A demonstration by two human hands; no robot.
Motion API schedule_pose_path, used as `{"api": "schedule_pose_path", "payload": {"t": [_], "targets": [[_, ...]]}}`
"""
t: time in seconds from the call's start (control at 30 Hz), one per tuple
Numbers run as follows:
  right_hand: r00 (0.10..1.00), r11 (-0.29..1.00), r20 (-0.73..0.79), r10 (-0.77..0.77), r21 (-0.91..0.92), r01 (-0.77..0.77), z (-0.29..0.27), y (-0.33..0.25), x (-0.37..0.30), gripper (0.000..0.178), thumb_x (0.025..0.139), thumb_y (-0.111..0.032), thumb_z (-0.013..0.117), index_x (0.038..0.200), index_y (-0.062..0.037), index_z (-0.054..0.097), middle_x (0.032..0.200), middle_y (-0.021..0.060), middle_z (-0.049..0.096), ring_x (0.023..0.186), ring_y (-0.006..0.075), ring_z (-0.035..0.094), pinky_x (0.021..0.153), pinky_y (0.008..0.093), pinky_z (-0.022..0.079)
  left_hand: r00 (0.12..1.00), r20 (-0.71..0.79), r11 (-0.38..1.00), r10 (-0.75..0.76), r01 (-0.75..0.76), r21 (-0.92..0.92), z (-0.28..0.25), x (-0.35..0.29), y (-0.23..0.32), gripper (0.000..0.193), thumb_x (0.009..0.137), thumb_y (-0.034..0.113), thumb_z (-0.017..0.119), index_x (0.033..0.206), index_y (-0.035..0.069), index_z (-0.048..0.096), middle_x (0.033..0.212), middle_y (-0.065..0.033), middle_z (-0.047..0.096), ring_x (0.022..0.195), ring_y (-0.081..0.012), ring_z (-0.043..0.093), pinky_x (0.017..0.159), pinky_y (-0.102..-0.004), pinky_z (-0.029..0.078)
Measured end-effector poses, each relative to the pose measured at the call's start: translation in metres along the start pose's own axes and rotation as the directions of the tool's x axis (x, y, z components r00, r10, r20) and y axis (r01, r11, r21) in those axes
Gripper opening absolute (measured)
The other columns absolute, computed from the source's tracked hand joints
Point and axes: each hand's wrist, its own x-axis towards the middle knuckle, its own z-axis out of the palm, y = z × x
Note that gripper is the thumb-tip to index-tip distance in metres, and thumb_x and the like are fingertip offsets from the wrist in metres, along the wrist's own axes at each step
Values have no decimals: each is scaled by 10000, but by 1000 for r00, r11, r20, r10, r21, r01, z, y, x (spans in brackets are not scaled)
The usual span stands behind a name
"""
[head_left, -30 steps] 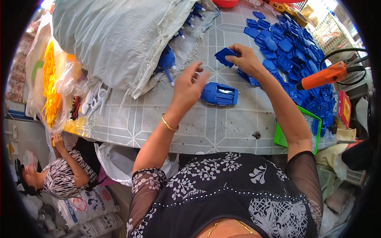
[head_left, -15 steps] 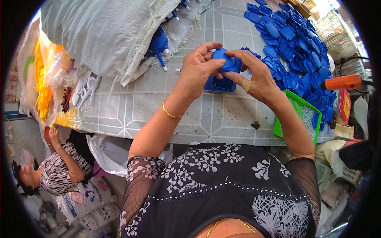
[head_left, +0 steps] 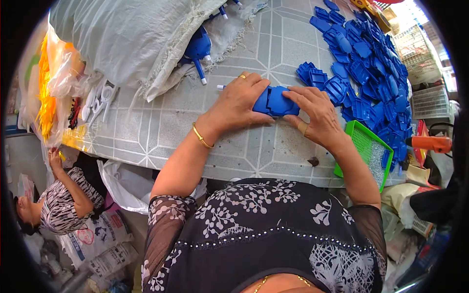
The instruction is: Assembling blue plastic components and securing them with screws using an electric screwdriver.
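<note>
Low over the table, my left hand [head_left: 238,101] is closed around a blue plastic housing [head_left: 260,104], mostly hidden by my fingers. A white tip [head_left: 221,87] sticks out past that hand on the left. My right hand [head_left: 317,116] grips a rounded blue plastic cover [head_left: 281,102] with thumb and fingers on either side. The cover sits against the right end of the housing, and a dark uneven gap runs between the two pieces.
A heap of blue plastic parts [head_left: 364,73] covers the right of the table. Near it are a green basket [head_left: 359,137] of small shiny pieces and an orange power tool [head_left: 431,143]. A white woven sack [head_left: 117,44] with blue white-tipped assemblies [head_left: 199,49] lies left. Another person [head_left: 63,200] sits beyond the table's left edge.
Both hands have come down nearer the table and moved apart. The cover, earlier lifted between both hands above another blue piece, now rests against the housing.
</note>
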Motion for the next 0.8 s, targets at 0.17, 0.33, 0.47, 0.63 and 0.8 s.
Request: {"api": "schedule_pose_path", "payload": {"t": [0.17,0.33,0.47,0.63,0.8], "targets": [[998,995,4,-62,-74,62,4,5,-1,573,782,-204,831,1314,-113,638,1327,91,646,1156,300,601,967,436,439,999,-48,1000,7,-7,1,9,0,-2,706,617,339,914,1173,26,612,1119,-167,607,1083,-386,581,920,-470,508],[994,989,36,-104,-102,107,-4,8,0,587,778,-216,834,1323,-120,637,1347,93,639,1153,294,600,949,432,431,998,-63,1000,-18,19,20,14,2,2,678,616,336,906,1153,38,619,1079,-151,608,1040,-375,596,882,-465,524],[992,989,57,-113,-86,117,-6,10,2,585,780,-216,830,1326,-123,639,1343,99,643,1141,290,601,940,426,427,998,-54,999,-16,19,41,12,3,2,664,624,345,899,1154,52,624,1061,-131,608,1021,-357,610,847,-464,540],[987,987,95,-126,-90,135,-3,9,4,577,795,-209,819,1336,-127,636,1346,98,643,1138,288,599,950,424,422,1000,6,999,-4,4,32,9,2,1,725,622,397,906,1195,47,630,1090,-131,615,1027,-349,624,843,-457,544],[983,993,154,-95,-57,105,-9,10,5,590,819,-203,798,1374,-126,615,1364,113,629,1171,306,587,980,428,417,1000,12,1000,-8,7,17,16,1,5,784,627,453,907,1238,45,633,1111,-136,620,1016,-353,634,849,-452,537]]}}
